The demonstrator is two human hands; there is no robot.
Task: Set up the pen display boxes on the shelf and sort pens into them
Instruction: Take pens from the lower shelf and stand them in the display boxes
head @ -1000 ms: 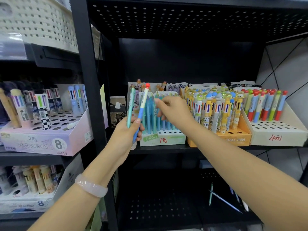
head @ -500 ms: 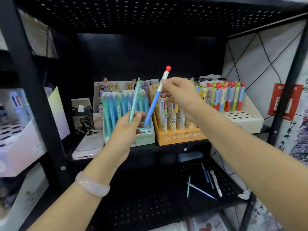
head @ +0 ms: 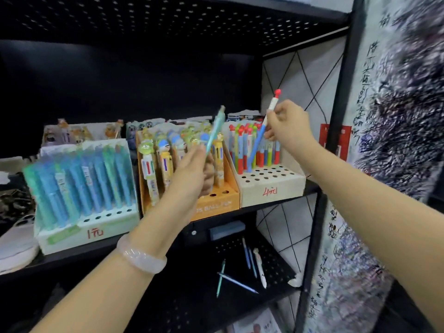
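Over cream box (head: 269,186), red-capped pen (head: 260,133) (pinched)

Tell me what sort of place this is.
Most likely a stationery shop. Black metal shelving holds cardboard display boxes packed with pens, and two of them, the green box and the cream box, carry handwritten red prices on the front.

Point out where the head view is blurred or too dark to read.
Head view: the teal pen in the left hand is motion-smeared; the wall hanging at right streaks heavily; the shelf's back panel is near black; the right hand and its red-topped pen stay fairly sharp.
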